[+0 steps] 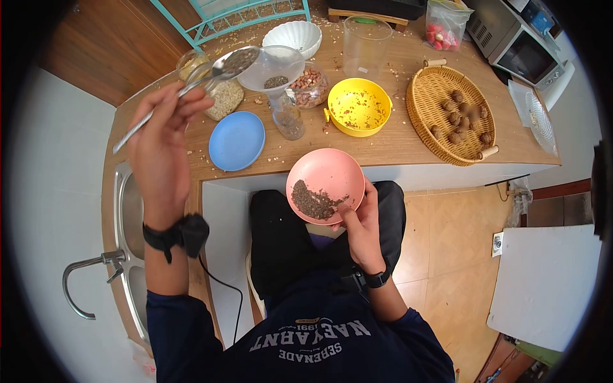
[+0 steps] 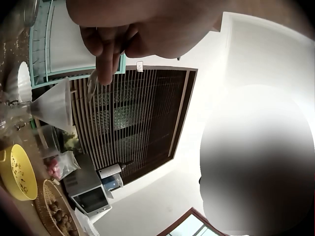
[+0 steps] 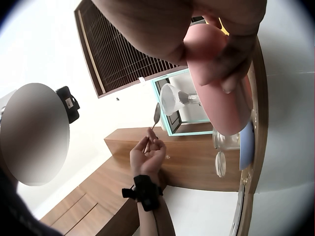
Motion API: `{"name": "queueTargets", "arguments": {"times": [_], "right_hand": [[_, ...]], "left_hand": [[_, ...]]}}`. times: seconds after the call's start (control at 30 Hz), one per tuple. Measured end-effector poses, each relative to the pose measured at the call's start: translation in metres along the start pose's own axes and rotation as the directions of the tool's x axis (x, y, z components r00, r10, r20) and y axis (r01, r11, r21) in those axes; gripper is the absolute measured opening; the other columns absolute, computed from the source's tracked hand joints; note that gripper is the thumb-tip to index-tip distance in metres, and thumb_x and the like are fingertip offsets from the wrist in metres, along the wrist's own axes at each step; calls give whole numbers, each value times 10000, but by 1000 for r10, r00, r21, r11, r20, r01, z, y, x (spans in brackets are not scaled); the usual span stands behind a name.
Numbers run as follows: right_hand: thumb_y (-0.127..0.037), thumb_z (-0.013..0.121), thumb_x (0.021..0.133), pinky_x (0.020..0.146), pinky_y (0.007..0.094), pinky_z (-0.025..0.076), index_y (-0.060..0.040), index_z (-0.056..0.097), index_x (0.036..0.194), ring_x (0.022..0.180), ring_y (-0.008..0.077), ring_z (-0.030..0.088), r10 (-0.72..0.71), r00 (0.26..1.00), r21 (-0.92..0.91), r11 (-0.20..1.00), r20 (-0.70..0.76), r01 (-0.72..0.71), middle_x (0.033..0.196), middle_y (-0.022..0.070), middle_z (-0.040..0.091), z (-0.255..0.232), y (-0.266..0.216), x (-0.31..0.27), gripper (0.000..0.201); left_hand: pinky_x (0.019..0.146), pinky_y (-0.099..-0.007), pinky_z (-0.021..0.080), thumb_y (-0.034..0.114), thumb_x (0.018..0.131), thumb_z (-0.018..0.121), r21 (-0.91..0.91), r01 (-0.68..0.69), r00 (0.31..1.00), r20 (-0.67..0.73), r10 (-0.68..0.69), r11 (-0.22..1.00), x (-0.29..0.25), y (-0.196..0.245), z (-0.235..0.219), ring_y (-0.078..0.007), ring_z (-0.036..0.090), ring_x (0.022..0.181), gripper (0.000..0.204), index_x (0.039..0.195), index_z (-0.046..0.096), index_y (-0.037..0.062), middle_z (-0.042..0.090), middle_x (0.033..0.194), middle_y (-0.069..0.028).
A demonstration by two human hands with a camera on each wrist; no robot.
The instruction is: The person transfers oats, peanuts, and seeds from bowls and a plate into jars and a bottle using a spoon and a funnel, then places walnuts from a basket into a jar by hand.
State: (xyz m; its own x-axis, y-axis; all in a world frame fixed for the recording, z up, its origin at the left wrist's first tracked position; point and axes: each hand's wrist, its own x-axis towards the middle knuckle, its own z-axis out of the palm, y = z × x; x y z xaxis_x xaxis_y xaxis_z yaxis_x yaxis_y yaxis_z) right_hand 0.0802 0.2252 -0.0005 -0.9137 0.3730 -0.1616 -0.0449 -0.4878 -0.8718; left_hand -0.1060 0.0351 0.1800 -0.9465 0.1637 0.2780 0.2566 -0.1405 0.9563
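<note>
My left hand (image 1: 163, 137) grips a metal spoon (image 1: 211, 71) by its handle, raised at the upper left. Dark seeds fill the spoon's bowl, which is beside and slightly over the rim of a clear funnel (image 1: 271, 67). The funnel stands in the mouth of a small bottle (image 1: 288, 121) and has dark seeds inside. My right hand (image 1: 364, 233) holds a pink bowl (image 1: 329, 167) at the counter's front edge, thumb over the rim, fingers underneath. A pile of dark seeds (image 1: 313, 203) lies in the bowl. In the right wrist view, the pink bowl (image 3: 216, 93) shows its underside.
A blue plate (image 1: 237, 140) lies left of the bottle. Around the funnel stand jars of oats (image 1: 227, 99) and peanuts (image 1: 311, 88), a white bowl (image 1: 292, 37) and a clear container (image 1: 366, 51). Further right are a yellow bowl (image 1: 359, 108) and a wicker tray (image 1: 424, 131) with walnuts.
</note>
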Motion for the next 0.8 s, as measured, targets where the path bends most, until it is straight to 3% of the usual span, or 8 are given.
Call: {"name": "queueTargets", "arguments": {"times": [0.07,0.13,0.23,0.57,0.67,0.73,0.77,0.8], "right_hand": [[8,515,968,610,192,527,-53,290,1449,860,90,638,-35,999,-13,999,-24,34,1254,106,561,-2,-2,-1,534],[14,517,963,602,190,525,-53,296,1453,837,89,637,-39,998,-19,999,-45,38,1238,102,570,-6,-5,-2,541],[18,517,960,600,192,526,-52,306,1447,838,89,636,-50,998,-17,999,-37,49,1228,102,575,-11,-11,-6,535],[15,530,954,597,196,528,-46,302,1449,833,91,636,-55,998,-35,998,-25,54,1226,108,571,-8,-9,-15,548],[10,533,954,591,197,527,-45,299,1451,838,95,635,-62,998,-44,997,-25,61,1226,107,568,-7,-12,-16,552],[19,525,943,589,194,526,-49,289,1464,844,100,631,-84,996,-49,995,-27,83,1234,105,561,-9,-13,-20,576],[19,525,943,589,194,526,-49,289,1464,844,100,631,-78,996,-47,996,-52,76,1234,105,561,-10,-14,-23,576],[26,518,933,581,193,525,-51,288,1469,845,102,630,-108,993,-59,993,-44,105,1240,105,555,-10,-16,-23,589]], "left_hand": [[886,-326,505,123,1012,544,99,-47,998,34,44,994,7,-2,8,-234,711,914,205,1119,612,-38,711,985,-165],[861,-298,511,117,1002,583,335,-189,979,142,148,923,8,-10,17,-192,709,905,187,1096,633,-36,715,961,-145],[835,-285,522,113,994,605,436,-315,949,152,276,843,-2,-12,23,-167,702,891,177,1078,647,-37,717,947,-129],[904,-329,530,94,1018,563,474,-295,955,125,268,830,-14,-16,14,-198,703,934,190,1120,628,-52,712,995,-150],[895,-339,534,83,1021,551,402,-327,945,136,298,855,-17,-13,14,-218,704,939,183,1124,625,-49,708,998,-157],[831,-309,542,75,1000,580,295,-430,903,107,417,854,-36,-3,16,-176,692,906,168,1103,623,-50,718,974,-137],[831,-309,542,75,1000,580,286,-419,908,123,401,862,-51,-1,13,-176,692,906,168,1103,623,-50,718,974,-137],[820,-316,542,67,991,588,259,-402,909,228,349,878,-68,2,6,-187,693,890,149,1086,629,-40,720,970,-139]]}}
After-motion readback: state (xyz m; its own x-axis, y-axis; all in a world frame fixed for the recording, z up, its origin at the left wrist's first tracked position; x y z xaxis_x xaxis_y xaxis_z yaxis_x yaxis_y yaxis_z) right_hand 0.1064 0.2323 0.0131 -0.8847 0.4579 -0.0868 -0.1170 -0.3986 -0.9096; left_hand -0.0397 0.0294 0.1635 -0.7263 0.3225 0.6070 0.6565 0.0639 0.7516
